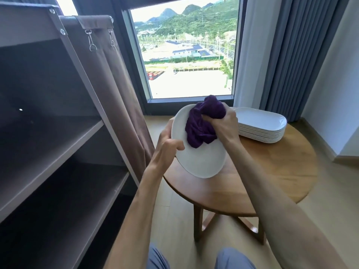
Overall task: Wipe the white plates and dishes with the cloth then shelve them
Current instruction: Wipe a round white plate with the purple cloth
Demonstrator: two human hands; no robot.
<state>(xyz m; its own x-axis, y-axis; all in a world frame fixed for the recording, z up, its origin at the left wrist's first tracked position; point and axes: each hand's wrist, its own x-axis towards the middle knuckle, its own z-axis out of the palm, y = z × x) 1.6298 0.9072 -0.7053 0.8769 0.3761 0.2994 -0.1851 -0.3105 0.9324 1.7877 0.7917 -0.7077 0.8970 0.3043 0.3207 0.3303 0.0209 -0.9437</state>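
Gripping plate (202, 162) rim, cloth (202, 123) pressed above table (272, 171).

Round wooden table (272, 167), stack of white dishes (262, 131) on its far edge

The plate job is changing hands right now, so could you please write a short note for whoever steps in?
Left hand: grips the plate by its left rim, tilted, above the table.
Right hand: bunches the purple cloth against the plate's face, mid-wipe.
Stack of white dishes sits on the table's far side, not yet wiped as far as I can tell.
Shelves on the left show no dishes.
Left: finish this plate, shelve it, then work through the stack.
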